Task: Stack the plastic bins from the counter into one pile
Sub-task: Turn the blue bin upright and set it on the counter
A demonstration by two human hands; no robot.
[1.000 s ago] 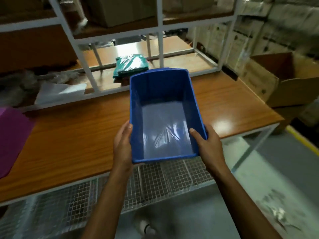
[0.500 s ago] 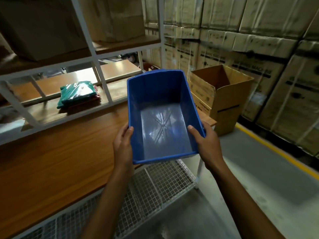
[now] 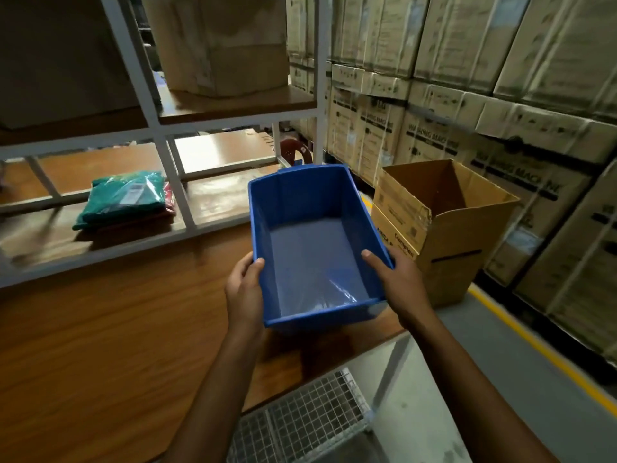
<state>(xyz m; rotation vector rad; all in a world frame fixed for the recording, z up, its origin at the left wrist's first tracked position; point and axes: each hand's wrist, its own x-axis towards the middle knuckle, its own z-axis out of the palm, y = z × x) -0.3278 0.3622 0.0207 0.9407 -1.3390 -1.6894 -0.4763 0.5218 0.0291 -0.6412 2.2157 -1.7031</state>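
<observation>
Blue bin (image 3: 314, 255) empty, held above right end of counter (image 3: 110, 332). Left hand (image 3: 245, 290) and right hand (image 3: 400, 285) each grip one side wall, thumbs hooked over rim. No pile in sight. Risks: smooth walls slipping from grip; far corner knocking open carton (image 3: 444, 225) or rack post (image 3: 320, 95) during swing.

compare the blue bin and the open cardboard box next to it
The blue bin is glossy plastic; the cardboard box is brown card. The bin is held by the left hand and right hand; the box stands untouched on the floor. Both are open-topped.
</observation>
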